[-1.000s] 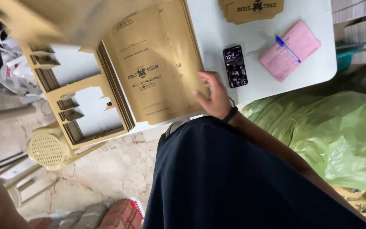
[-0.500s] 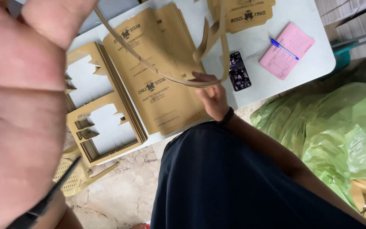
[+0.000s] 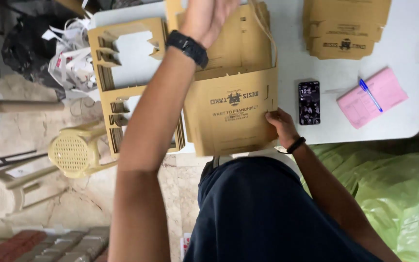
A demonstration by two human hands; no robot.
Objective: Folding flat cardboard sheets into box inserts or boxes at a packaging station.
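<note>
A stack of tan die-cut cardboard sheets [image 3: 229,116] lies on the white table [image 3: 350,133] in front of me. My left hand [image 3: 204,17], with a black watch on its wrist, reaches over the far end of the stack. It grips the top sheet there, whose far half [image 3: 241,46] is bent up from a fold. A thin cardboard strip [image 3: 267,34] curves down beside it. My right hand [image 3: 280,123], with a dark wristband, holds the near right edge of the same sheet, fingers on the printed face.
Left of the stack lies a pile of cut-out cardboard frames [image 3: 127,82]. A phone [image 3: 309,102], a pink notepad [image 3: 372,97] with a blue pen and another stack of blanks [image 3: 347,29] are on the right. Yellow plastic stools [image 3: 76,153] stand lower left, green plastic sheeting [image 3: 394,194] lower right.
My left hand was close to the camera half a second ago and has since reached out over the stack. The top sheet's far half is bent up. My right hand stays at the near edge.
</note>
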